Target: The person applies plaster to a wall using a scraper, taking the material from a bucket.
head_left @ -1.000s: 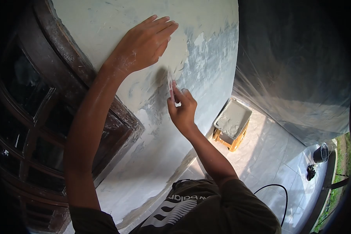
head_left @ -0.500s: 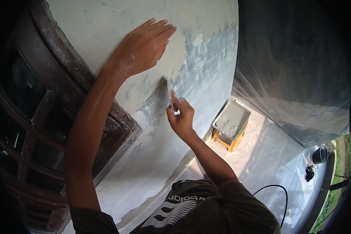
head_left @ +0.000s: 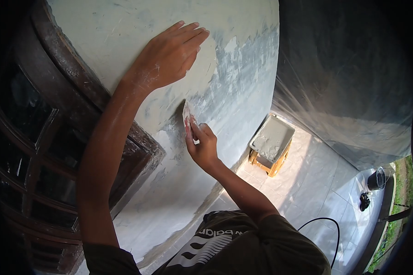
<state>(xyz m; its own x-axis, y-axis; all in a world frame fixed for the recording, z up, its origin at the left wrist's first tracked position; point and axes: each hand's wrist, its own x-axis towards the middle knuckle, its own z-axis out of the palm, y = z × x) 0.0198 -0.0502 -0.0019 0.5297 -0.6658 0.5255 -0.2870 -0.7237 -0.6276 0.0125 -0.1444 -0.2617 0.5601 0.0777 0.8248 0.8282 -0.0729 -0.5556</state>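
My left hand (head_left: 172,57) rests on the wall (head_left: 243,68), palm toward the surface and fingers stretched out. Below it and to the right, my right hand (head_left: 203,145) grips a putty knife (head_left: 186,117), its whitish blade against or very close to the wall. Fingers and thumb close around the knife's lower part, so its handle is mostly hidden. Pale filler coats much of the wall near my left hand, while streaky grey patches show to the right and around the blade.
A dark wooden window frame (head_left: 135,137) borders the wall at left. On the tiled floor, a tray of pale paste (head_left: 273,139) sits on a wooden stool (head_left: 274,169). Dark plastic sheeting (head_left: 344,82) hangs at right. A bucket (head_left: 376,179) and a black cable (head_left: 337,229) are farther right.
My right hand has moved left and slightly down along the wall with the putty knife, whose blade face now shows more. My left hand stays nearly in place.
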